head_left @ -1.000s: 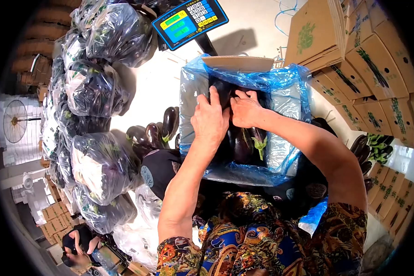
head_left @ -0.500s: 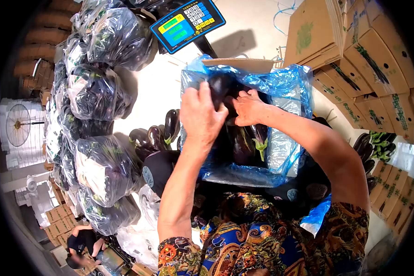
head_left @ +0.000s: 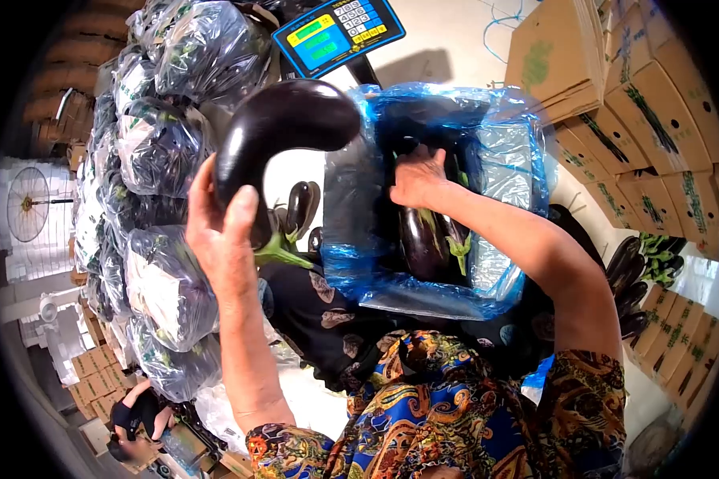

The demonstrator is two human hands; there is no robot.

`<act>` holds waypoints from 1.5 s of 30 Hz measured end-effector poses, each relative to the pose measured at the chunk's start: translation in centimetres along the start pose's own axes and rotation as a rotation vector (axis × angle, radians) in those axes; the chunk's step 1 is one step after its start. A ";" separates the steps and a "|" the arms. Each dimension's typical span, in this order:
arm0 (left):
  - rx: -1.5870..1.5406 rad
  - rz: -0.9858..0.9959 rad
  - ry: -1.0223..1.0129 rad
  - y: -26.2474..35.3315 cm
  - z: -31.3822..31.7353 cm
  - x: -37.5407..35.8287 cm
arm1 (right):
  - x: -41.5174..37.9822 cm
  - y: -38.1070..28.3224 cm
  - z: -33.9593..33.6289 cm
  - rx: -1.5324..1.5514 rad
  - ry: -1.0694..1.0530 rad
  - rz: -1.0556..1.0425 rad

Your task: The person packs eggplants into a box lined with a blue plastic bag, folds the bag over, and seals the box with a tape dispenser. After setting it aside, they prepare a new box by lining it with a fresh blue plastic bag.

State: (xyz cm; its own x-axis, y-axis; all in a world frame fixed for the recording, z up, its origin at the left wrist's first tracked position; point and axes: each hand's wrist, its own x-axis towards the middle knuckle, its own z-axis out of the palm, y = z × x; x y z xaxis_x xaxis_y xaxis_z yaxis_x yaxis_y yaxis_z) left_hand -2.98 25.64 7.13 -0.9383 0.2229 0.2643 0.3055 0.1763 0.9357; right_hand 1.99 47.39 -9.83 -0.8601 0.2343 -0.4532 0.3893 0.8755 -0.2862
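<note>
L hand (head_left: 224, 231) out of blue-lined box (head_left: 510, 188) since prev. frame, now up to its left w/ curved eggplant (head_left: 286, 116).
Fingers part-closed round stem end; slick skin + low one-handed hold, so free end could tip, slip, bruise. Diff.: that eggplant now held up outside; R hand (head_left: 421, 180) still in box, fingers curled down by other eggplants (head_left: 422, 243), grip hidden, can't tell.

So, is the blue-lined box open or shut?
Open: eggplants show inside the box through its uncovered top, and the right hand is in there too.
</note>
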 end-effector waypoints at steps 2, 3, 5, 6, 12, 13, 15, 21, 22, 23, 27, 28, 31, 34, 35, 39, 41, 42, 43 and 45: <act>0.099 -0.003 0.047 -0.7 -2.0 1.1 | -1.2 -0.3 -1.8 0.068 0.000 -0.050; 0.133 0.014 0.050 -1.7 -3.4 1.8 | -1.6 -0.5 -2.8 0.105 -0.009 -0.071; 0.106 -0.077 0.089 -3.4 -5.3 2.6 | -1.4 -0.4 -2.6 0.233 -0.022 -0.101; 0.103 -0.114 0.103 -5.0 -6.3 3.1 | -1.3 -0.5 -2.4 0.229 -0.032 -0.093; 0.251 -0.249 0.063 -14.7 -8.8 1.9 | 1.2 -0.7 -3.0 0.163 -0.188 -0.065; 0.275 -0.279 0.042 -15.6 -9.1 1.3 | 1.5 -0.6 -2.9 0.174 -0.152 -0.053; 0.309 -0.317 0.007 -17.3 -9.6 0.3 | 2.5 -0.1 -2.4 0.195 -0.086 -0.034; 0.318 -0.354 0.001 -19.3 -10.3 -1.8 | 7.0 4.1 -3.3 0.245 -0.205 -0.088; 0.338 -0.349 -0.005 -20.1 -10.4 -2.1 | 6.2 3.8 -3.8 0.249 -0.132 -0.035; 0.369 -0.338 -0.007 -21.6 -10.7 -2.5 | 5.4 3.5 -4.3 0.256 -0.059 0.018; 0.219 -0.440 0.083 -24.6 -10.2 -4.4 | 4.2 0.5 -4.3 0.214 0.018 0.221; 0.270 -0.466 0.082 -25.7 -10.4 -4.9 | 4.0 0.3 -4.1 0.227 0.012 0.216; 0.422 -0.484 0.141 -29.5 -11.0 -6.8 | 3.1 0.8 -2.6 0.181 0.040 0.101; 0.509 -0.543 0.320 -33.6 -11.7 -9.0 | 1.9 1.2 -1.1 0.157 0.216 -0.033; 0.607 -0.593 0.334 -34.4 -11.7 -9.5 | 1.4 0.5 -1.8 0.087 0.174 -0.015; 0.780 -0.100 0.293 -29.7 -10.5 -11.6 | 0.2 0.0 -2.0 -0.169 0.151 -0.046; 0.555 -0.082 0.228 -20.8 -11.2 -11.9 | -0.7 -0.1 -3.1 -0.209 0.143 -0.137; 0.378 -0.212 0.140 -17.3 -12.1 -13.2 | -0.8 0.7 -3.5 -0.190 0.213 -0.272; 0.217 -0.309 0.136 -14.5 -13.2 -15.4 | -1.2 0.3 -4.2 -0.193 0.235 -0.279; 0.029 -0.482 0.178 -12.0 -15.6 -20.7 | -1.9 -1.4 -5.7 -0.051 0.252 -0.281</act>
State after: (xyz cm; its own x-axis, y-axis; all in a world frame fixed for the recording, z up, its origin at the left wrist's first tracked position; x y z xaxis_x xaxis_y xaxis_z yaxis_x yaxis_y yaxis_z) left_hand 10.25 3.91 -5.97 -0.9858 -0.0569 -0.1578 -0.1670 0.2456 0.9549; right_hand 1.20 48.13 -3.71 -0.9875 0.0730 -0.1396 0.1152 0.9389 -0.3242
